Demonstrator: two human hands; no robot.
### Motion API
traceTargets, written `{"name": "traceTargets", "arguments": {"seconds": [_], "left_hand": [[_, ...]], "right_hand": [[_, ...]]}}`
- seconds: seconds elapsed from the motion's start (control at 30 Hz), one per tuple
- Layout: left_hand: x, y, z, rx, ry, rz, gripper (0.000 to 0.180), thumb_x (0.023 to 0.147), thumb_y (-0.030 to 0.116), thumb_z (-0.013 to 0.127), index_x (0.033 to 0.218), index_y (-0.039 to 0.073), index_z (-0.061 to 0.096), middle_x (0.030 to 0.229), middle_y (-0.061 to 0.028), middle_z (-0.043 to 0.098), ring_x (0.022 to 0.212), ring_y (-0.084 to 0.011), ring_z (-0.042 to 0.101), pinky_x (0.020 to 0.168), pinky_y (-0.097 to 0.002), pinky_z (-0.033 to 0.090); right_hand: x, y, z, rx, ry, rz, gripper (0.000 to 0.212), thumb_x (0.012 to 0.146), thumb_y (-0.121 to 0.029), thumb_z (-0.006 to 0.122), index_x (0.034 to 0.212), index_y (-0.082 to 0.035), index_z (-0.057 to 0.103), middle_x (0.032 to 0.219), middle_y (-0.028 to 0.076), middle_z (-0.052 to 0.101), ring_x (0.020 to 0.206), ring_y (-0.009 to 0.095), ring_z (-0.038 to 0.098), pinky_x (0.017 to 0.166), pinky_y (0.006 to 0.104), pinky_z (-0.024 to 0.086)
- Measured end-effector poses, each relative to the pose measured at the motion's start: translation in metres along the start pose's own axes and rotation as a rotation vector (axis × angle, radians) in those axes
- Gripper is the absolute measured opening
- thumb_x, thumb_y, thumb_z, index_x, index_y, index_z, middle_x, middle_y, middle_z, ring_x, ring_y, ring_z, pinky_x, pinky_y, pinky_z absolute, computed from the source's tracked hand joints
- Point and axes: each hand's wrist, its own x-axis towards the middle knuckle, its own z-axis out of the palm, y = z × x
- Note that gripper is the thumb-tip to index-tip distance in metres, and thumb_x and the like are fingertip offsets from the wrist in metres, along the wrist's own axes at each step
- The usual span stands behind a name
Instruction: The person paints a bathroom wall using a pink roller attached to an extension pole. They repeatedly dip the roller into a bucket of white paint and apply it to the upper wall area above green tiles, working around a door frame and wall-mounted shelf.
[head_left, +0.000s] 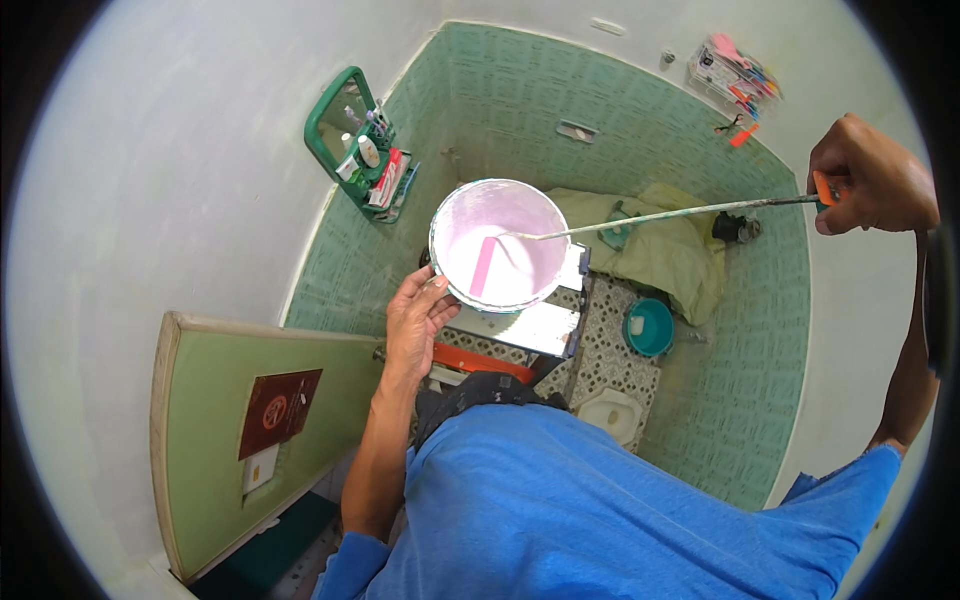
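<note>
Right hand [875, 180], upper right, clenched on orange-handled paint roller [670, 213], pink head [484, 267] inside central bucket [540, 265], left hand [412, 325] touching rim [500, 308], grip unclear.

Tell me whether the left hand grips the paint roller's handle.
No: the right hand grips the orange handle, while the left hand touches the paint bucket.

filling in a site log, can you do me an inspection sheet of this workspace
Surface: white platform beneath the bucket
Job's things: bucket with pale contents, apparently paint; long rod reaching into it; pink strip inside, possibly a roller head
Clutter: crumpled green sheet and teal tub on or near the patterned floor
Hands: left hand touches the bucket; right hand grips the rod's orange handle
Cables: nothing seen
Surroundings: green tiled wall, green door, mirror, wall basket
</note>
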Motion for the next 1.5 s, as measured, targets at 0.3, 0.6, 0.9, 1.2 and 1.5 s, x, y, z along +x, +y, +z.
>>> {"name": "traceTargets", "arguments": {"seconds": [0.3, 0.6, 0.9, 1.2, 1.5], "left_hand": [[0.0, 0.0, 0.001, 0.042, 0.022, 0.003, 0.041, 0.088, 0.023, 0.064, 0.119, 0.0, 0.051, 0.102, -0.0073, 0.061, 0.087, -0.0158, 0.06, 0.078, -0.0306, 0.05], [0.002, -0.012, -0.009, 0.132, 0.074, 0.088, 0.031, 0.089, 0.029, 0.06, 0.111, 0.008, 0.055, 0.1, -0.0014, 0.056, 0.085, -0.0136, 0.055, 0.077, -0.0289, 0.045], [0.01, -0.005, 0.004, 0.332, 0.039, 0.058, 0.037, 0.095, 0.028, 0.048, 0.117, -0.002, 0.053, 0.103, -0.0118, 0.059, 0.093, -0.0271, 0.056, 0.08, -0.0403, 0.046], [0.018, -0.01, -0.007, 0.307, -0.013, 0.08, 0.031, 0.093, 0.023, 0.046, 0.106, -0.003, 0.057, 0.094, -0.0117, 0.058, 0.082, -0.0236, 0.055, 0.071, -0.0365, 0.044], [0.004, -0.004, 0.007, 0.232, 0.009, 0.047, 0.035, 0.096, 0.024, 0.044, 0.105, -0.005, 0.06, 0.091, -0.0108, 0.06, 0.082, -0.0219, 0.056, 0.072, -0.0345, 0.044]], "right_hand": [[-0.015, 0.031, 0.052, 0.091, 0.211, -0.196, 0.024, 0.054, -0.009, 0.07, 0.076, 0.001, 0.066, 0.056, 0.011, 0.054, 0.05, 0.022, 0.052, 0.051, 0.0332, 0.045], [-0.067, 0.053, 0.121, 0.276, 0.304, -0.082, 0.016, 0.064, -0.013, 0.067, 0.076, -0.003, 0.064, 0.067, 0.015, 0.063, 0.067, 0.034, 0.063, 0.058, 0.0444, 0.049], [-0.108, 0.052, 0.2, 0.385, 0.428, -0.029, 0.018, 0.066, -0.011, 0.067, 0.078, -0.003, 0.057, 0.06, 0.013, 0.059, 0.06, 0.035, 0.061, 0.052, 0.0449, 0.047], [-0.106, 0.045, 0.239, 0.404, 0.376, 0.011, 0.026, 0.065, -0.01, 0.067, 0.086, -0.003, 0.054, 0.061, 0.013, 0.059, 0.062, 0.035, 0.06, 0.051, 0.0458, 0.045], [-0.095, 0.046, 0.27, 0.41, 0.253, 0.112, 0.019, 0.064, -0.012, 0.068, 0.077, -0.002, 0.06, 0.061, 0.015, 0.06, 0.064, 0.036, 0.06, 0.055, 0.046, 0.044]]}}
